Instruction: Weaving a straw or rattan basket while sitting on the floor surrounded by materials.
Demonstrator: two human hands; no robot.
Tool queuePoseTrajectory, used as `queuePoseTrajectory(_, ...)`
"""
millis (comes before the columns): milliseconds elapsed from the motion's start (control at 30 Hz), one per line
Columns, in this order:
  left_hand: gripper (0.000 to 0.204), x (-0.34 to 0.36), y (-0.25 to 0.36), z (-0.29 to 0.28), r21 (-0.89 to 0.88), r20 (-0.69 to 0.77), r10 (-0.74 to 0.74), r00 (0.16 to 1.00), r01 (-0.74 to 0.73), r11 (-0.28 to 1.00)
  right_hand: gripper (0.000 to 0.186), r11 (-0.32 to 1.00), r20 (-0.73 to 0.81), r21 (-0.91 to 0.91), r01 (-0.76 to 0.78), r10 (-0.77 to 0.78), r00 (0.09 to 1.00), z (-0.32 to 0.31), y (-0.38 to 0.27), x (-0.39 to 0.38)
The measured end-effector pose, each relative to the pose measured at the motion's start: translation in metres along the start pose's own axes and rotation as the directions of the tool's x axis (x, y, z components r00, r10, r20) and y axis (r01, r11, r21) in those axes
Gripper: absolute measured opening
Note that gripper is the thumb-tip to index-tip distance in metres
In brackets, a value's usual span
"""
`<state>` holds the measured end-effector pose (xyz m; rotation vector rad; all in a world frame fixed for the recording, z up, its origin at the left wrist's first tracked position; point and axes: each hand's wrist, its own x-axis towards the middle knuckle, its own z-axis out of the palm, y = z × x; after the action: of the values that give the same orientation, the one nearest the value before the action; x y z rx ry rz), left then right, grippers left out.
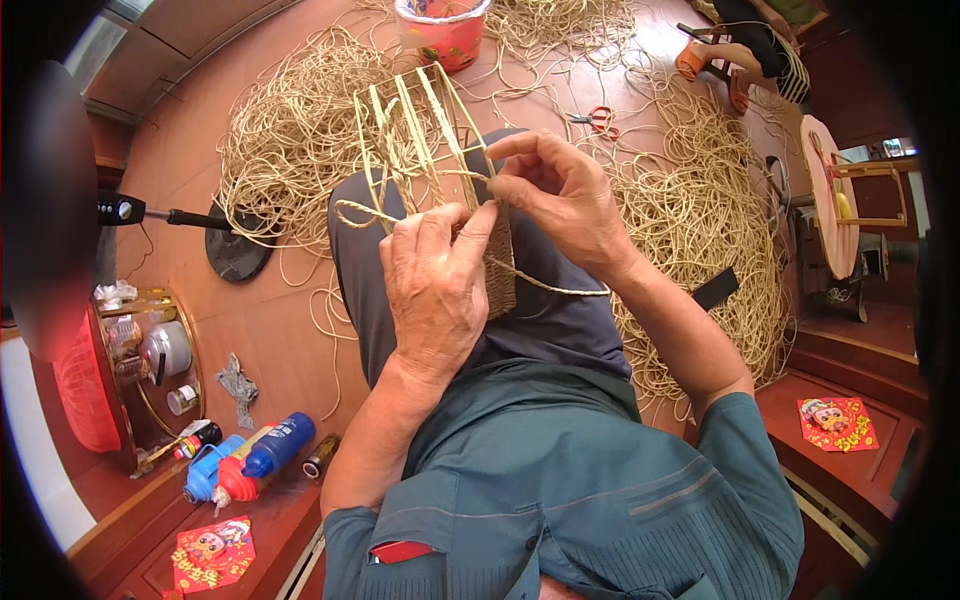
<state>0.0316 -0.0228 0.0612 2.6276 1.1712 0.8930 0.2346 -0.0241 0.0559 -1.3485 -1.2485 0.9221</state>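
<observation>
Reddish-brown wooden floor [260,330], strewn with loose coils of pale straw cord [290,130]; both hands work a part-woven basket [497,270] resting on the person's knee.

Left hand [435,290] clasps the woven lower section of the basket, fingers wrapped over its near edge. Right hand [560,195] pinches a single weaving strand [545,285] between thumb and forefinger, just beside the left hand; the strand loops down across the thigh. Upright straw stakes [410,130] rise from the basket, tilted away from the person. Pink bucket [443,32] stands beyond the stakes. Red-handled scissors [598,120] lie on the floor to the right. Blue bottles [250,462] lie at lower left, near a round tray [192,345] holding a metal kettle [165,350].
</observation>
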Motion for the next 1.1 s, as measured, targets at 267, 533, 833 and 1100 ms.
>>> queuePoseTrajectory(267,0.039,0.007,0.005,-0.007,-0.08,0.047,-0.078,0.996,0.082,0.993,0.042,0.961,0.214,0.234,-0.149,0.098,0.972,-0.015,0.018,-0.005)
queuePoseTrajectory(533,0.039,0.016,0.009,-0.01,-0.066,0.093,-0.11,0.99,0.116,0.991,0.055,0.91,0.433,0.327,-0.253,0.093,0.897,-0.032,0.023,0.019)
queuePoseTrajectory(833,0.039,0.014,0.01,-0.006,-0.068,0.063,-0.13,0.989,0.135,0.989,0.06,0.926,0.451,0.294,-0.235,0.082,0.889,-0.031,0.018,0.024)
queuePoseTrajectory(1100,0.042,0.011,0.008,-0.005,-0.083,0.054,-0.117,0.992,0.121,0.989,0.056,0.986,0.243,-0.143,0.082,-0.046,0.969,-0.02,0.002,0.006)
